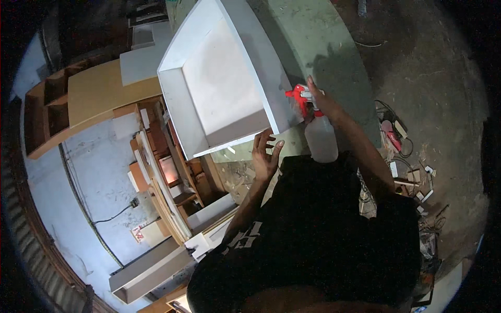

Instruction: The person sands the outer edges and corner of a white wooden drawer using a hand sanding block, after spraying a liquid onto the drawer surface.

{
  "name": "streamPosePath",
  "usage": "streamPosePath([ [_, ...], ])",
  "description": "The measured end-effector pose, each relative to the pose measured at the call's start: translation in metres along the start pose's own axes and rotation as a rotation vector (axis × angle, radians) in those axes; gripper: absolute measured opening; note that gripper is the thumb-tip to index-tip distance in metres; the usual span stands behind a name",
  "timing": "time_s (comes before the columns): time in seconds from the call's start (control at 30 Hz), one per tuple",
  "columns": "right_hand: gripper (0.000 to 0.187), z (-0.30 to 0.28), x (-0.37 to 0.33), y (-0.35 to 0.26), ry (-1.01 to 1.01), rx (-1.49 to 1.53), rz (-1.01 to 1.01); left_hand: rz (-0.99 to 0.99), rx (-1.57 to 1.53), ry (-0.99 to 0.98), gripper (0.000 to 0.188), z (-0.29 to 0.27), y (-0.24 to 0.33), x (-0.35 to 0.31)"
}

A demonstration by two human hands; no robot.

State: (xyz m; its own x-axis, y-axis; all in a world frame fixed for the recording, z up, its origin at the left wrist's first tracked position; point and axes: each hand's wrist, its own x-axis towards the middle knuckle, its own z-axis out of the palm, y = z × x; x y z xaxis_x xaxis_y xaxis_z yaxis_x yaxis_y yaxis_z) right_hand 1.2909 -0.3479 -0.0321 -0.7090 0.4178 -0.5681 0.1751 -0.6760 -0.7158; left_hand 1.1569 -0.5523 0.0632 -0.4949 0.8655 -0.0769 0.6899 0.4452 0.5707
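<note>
A white open box, like a drawer or cabinet shell (pixel 222 78), rests on a green-topped table (pixel 318 31), its hollow side facing up and left. My right hand (pixel 322 101) grips a spray bottle (pixel 321 140) by its neck, with the thumb raised. The bottle has a translucent body and a red and white trigger head, whose nozzle points left toward the box's side wall. Just below the box's near edge is my left hand (pixel 266 155), fingers apart and holding nothing. Its fingertips are close to the edge; whether they touch it I cannot tell.
To the left, boards and wooden frames (pixel 164 167) lean by a pale blue wall (pixel 94 182). A tan panel (pixel 99 94) lies at the upper left. On the floor at right are a pink power tool (pixel 391 134), cables and scattered offcuts (pixel 415 176).
</note>
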Motion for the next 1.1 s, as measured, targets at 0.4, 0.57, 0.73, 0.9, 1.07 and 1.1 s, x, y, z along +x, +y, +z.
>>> streamPosePath([
  [0.4, 0.083, -0.006, 0.037, -0.055, -0.012, 0.245, -0.138, -0.014, 0.023, 0.106, 0.037, 0.008, 0.009, 0.010],
  [0.57, 0.086, -0.010, 0.070, -0.092, 0.047, 0.159, -0.193, -0.075, -0.006, 0.118, 0.048, 0.006, 0.009, 0.011],
  [0.73, 0.089, -0.012, 0.115, -0.126, -0.038, 0.167, -0.241, -0.107, -0.004, 0.136, 0.049, 0.006, 0.015, 0.011],
  [0.9, 0.087, -0.016, 0.184, -0.147, 0.035, 0.144, -0.274, -0.066, 0.053, 0.127, 0.046, 0.003, 0.012, 0.013],
  [1.07, 0.086, -0.001, 0.244, -0.189, -0.144, 0.153, -0.315, -0.172, -0.012, 0.185, 0.046, -0.004, 0.006, 0.001],
  [1.1, 0.087, -0.028, 0.270, -0.203, 0.016, 0.123, -0.344, -0.126, -0.055, 0.177, 0.047, 0.006, 0.004, 0.014],
])
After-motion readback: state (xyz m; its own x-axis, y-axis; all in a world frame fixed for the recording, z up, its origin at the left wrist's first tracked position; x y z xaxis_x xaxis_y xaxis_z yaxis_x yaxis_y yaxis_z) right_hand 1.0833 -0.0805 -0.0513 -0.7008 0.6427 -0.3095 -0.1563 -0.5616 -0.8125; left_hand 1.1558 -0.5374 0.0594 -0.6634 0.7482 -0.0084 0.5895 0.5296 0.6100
